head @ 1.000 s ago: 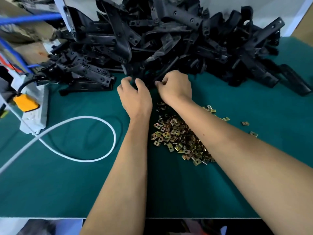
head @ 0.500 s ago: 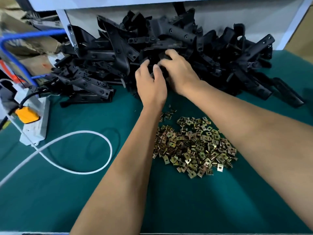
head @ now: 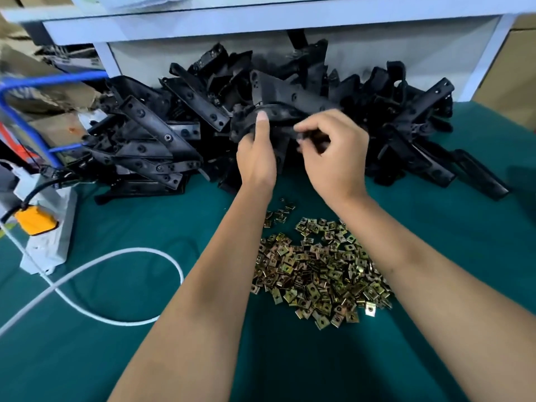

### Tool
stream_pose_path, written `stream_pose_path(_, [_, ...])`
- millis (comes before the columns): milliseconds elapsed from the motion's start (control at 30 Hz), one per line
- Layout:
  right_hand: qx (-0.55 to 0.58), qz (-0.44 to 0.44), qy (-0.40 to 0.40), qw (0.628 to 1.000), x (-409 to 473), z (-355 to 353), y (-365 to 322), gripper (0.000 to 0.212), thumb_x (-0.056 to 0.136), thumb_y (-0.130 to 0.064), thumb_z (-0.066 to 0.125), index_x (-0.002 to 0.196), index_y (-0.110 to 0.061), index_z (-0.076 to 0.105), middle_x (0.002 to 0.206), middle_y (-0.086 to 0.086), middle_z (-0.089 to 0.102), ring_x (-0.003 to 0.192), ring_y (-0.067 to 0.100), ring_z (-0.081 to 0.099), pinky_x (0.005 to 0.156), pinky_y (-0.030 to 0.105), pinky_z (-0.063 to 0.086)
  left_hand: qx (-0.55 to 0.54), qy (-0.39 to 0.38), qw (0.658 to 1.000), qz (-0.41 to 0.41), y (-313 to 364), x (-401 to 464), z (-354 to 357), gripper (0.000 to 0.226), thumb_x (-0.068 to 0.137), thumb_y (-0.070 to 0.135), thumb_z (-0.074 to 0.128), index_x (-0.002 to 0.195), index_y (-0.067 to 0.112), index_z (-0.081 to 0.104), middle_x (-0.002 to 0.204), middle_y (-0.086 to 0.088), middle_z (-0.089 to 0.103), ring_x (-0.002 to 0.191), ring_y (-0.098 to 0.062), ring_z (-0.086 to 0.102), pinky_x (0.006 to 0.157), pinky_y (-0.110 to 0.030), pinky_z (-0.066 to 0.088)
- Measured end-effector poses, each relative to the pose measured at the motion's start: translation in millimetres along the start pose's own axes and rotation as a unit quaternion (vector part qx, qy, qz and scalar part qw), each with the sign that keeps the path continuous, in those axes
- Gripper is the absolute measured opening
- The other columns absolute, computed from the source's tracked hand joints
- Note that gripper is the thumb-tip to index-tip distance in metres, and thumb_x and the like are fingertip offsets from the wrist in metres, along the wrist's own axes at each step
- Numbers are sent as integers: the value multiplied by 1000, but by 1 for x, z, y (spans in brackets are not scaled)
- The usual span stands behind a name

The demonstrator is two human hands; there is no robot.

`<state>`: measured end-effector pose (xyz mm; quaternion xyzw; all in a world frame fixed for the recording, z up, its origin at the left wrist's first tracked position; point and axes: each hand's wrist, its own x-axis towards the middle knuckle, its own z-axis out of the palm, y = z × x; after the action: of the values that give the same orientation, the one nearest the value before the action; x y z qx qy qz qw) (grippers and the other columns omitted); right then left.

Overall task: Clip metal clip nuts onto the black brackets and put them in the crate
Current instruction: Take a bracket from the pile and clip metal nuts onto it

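A big heap of black brackets (head: 162, 140) stretches across the back of the green table. A pile of brass-coloured metal clip nuts (head: 316, 271) lies in front of it, between my forearms. My left hand (head: 256, 152) grips one black bracket (head: 278, 111) lifted at the front of the heap, thumb pressed on its curved edge. My right hand (head: 333, 149) has its fingers curled and pinches the right end of the same bracket. Whether a clip nut is in those fingers is hidden. No crate is in view.
A white power strip (head: 49, 227) with an orange plug (head: 36, 220) lies at the left edge, and a white cable (head: 116, 256) loops over the green mat (head: 449, 242). A white shelf frame (head: 261, 21) stands behind the heap. Cardboard boxes sit at the far left and right.
Both hands went from the table edge of the heap up into it and now hold one bracket raised off the pile. The view has tilted up, showing the shelf.
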<state>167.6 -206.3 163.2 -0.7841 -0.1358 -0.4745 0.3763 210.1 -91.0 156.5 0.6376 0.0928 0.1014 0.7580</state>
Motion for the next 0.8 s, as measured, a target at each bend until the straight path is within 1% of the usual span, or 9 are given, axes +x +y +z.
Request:
stream_pose_path(100, [47, 21, -81, 995, -16, -5, -4, 29, 75, 10, 61, 93, -6, 77, 95, 3, 73, 89, 14, 67, 80, 25, 53, -111, 60, 991, -33, 8, -7, -4, 32, 95, 53, 63, 83, 25, 52, 86, 6, 60, 80, -12, 59, 73, -32, 48])
stream_pose_path(200, [-2, 42, -92, 995, -29, -6, -4, 32, 79, -2, 54, 98, -11, 77, 98, 0, 69, 93, 15, 58, 78, 24, 46, -158, 77, 980, -96, 9, -5, -15, 20, 94, 33, 64, 106, 20, 54, 105, -4, 63, 93, -24, 63, 81, -41, 56])
stream_pose_path(267, [-78, 108, -85, 987, -31, -3, 4, 29, 92, -24, 57, 116, -17, 72, 112, 1, 64, 109, 22, 53, 92, 34, 47, -147, 69, 979, -119, 3, -6, -22, 33, 93, 29, 63, 121, 14, 54, 109, -9, 64, 96, -29, 65, 85, -44, 57])
stream_pose_path(333, [-96, 207, -183, 956, -30, 2, 10, 56, 94, -50, 65, 140, -20, 56, 132, 5, 56, 127, 25, 47, 105, 38, 44, -150, 45, 978, -136, -5, -9, -25, 42, 93, 31, 64, 129, 11, 57, 116, -13, 68, 103, -33, 68, 91, -50, 58])
stream_pose_path(433, [-24, 264, -267, 927, -35, 9, 20, 70, 84, -44, 81, 144, -20, 52, 136, 3, 57, 129, 19, 51, 104, 29, 42, -167, 12, 975, -149, -13, -16, -29, 59, 88, 37, 68, 139, 12, 53, 129, -12, 66, 115, -34, 65, 98, -54, 54])
stream_pose_path(500, [5, 293, -225, 929, -37, 9, 27, 51, 85, -33, 82, 131, -21, 65, 128, -3, 65, 122, 13, 58, 98, 24, 44, -148, 20, 982, -118, -18, -11, -35, 49, 86, 37, 69, 126, 12, 55, 122, -7, 65, 109, -27, 65, 98, -52, 54])
stream_pose_path(600, [83, 348, -186, 915, -39, 4, 29, 12, 90, -29, 79, 98, -34, 71, 103, -17, 70, 92, -14, 62, 78, 12, 45, -112, 30, 991, -60, -17, -2, -46, 23, 91, 31, 70, 87, 17, 52, 84, -1, 63, 77, -18, 61, 79, -38, 56])
stream_pose_path(667, [128, 356, -141, 915, -38, 3, 29, 16, 92, -22, 76, 88, -35, 68, 90, -16, 70, 76, -15, 63, 68, 8, 47, -123, 75, 989, -30, -11, 6, -58, 18, 94, 23, 70, 82, 18, 58, 72, 3, 68, 67, -15, 64, 72, -33, 56])
stream_pose_path(800, [222, 452, -21, 864, -29, -7, 30, 4, 96, -17, 72, 97, -20, 73, 89, -6, 75, 79, 3, 69, 77, 26, 56, -145, 215, 965, 29, -6, 28, -89, 11, 98, 15, 65, 91, 12, 58, 102, -13, 71, 95, -27, 72, 87, -43, 62])
